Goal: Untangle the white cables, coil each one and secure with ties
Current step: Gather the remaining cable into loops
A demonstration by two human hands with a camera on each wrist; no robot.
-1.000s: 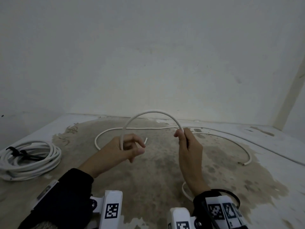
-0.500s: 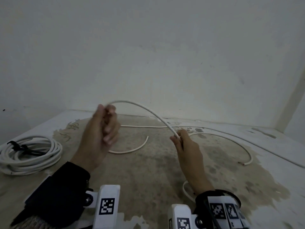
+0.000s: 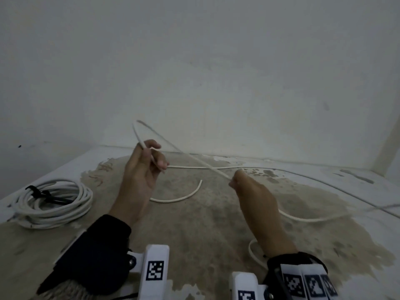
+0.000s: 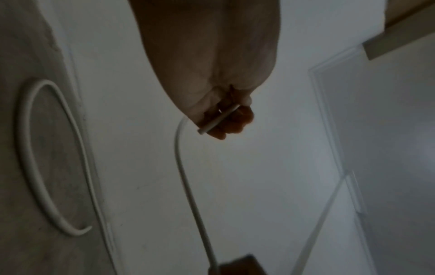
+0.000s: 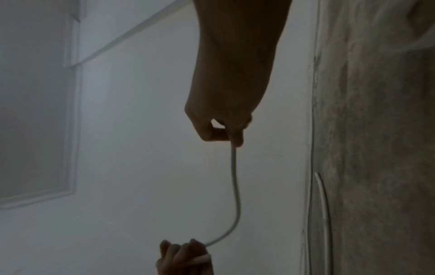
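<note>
A loose white cable (image 3: pixel 190 158) runs taut through the air between my hands. My left hand (image 3: pixel 156 158) is raised with its fingers curled round the cable near its end; a small loop (image 3: pixel 136 126) stands above the fingers. The left wrist view shows the cable's cut end (image 4: pixel 217 120) across the curled fingers of my left hand (image 4: pixel 226 121). Lower and to the right, my right hand (image 3: pixel 233 181) pinches the same cable between thumb and finger, as my right hand (image 5: pixel 231 138) also shows from the wrist. Behind it the cable (image 3: pixel 303 219) trails over the floor to the right.
A coiled white cable (image 3: pixel 54 202) bound with a black tie (image 3: pixel 41 194) lies on the floor at the left. A short curved cable piece (image 3: pixel 179 199) and a long strand (image 3: pixel 270 168) lie on the stained floor (image 3: pixel 194 234) near the white wall (image 3: pixel 194 72).
My left hand rose and turned, pulling the arched cable out into a straighter, taut run. My right hand kept its pinch and sank slightly to the right.
</note>
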